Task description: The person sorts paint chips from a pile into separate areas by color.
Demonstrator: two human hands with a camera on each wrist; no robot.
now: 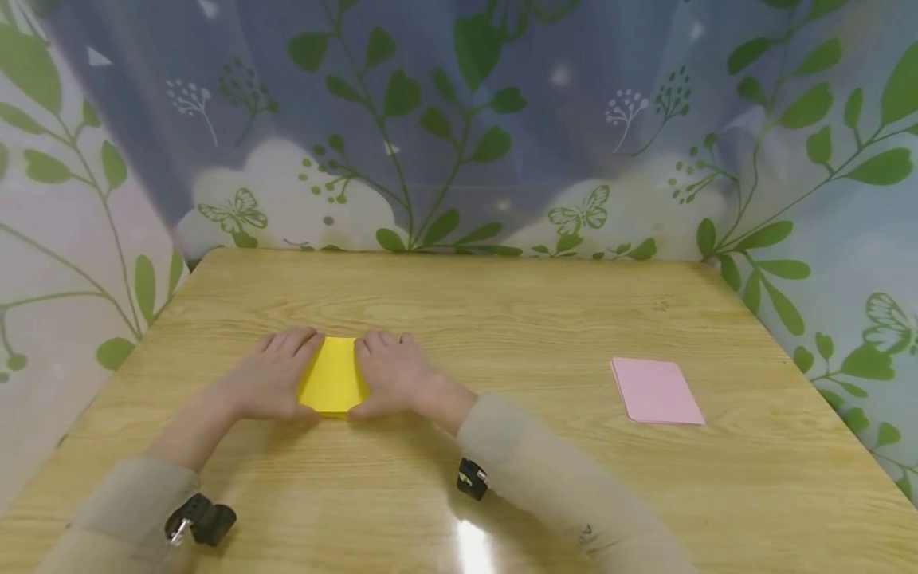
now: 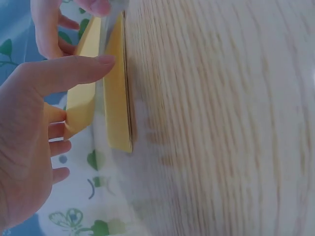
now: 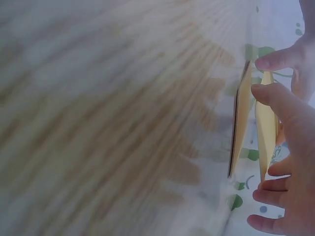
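Near the left of the table, a yellow sheet of paper [image 1: 333,371] lies between my two hands. My left hand [image 1: 278,378] grips its left side and my right hand [image 1: 393,376] its right side. Seen from the left wrist, the slightly bent sheet [image 2: 82,101] is raised off a thin yellow stack of paper [image 2: 117,105], with a gap between them. Both thumbs point in at the near side, by the gap. From the right wrist, the fingers reach along the sheet's [image 3: 266,128] far side, partly hidden by it.
A pink stack of paper [image 1: 657,391] with rounded corners lies on the right of the wooden table [image 1: 502,319]. A leaf-patterned curtain [image 1: 430,159] hangs behind the table and along its sides. Dark wrist devices [image 1: 201,520] sit at both sleeves.
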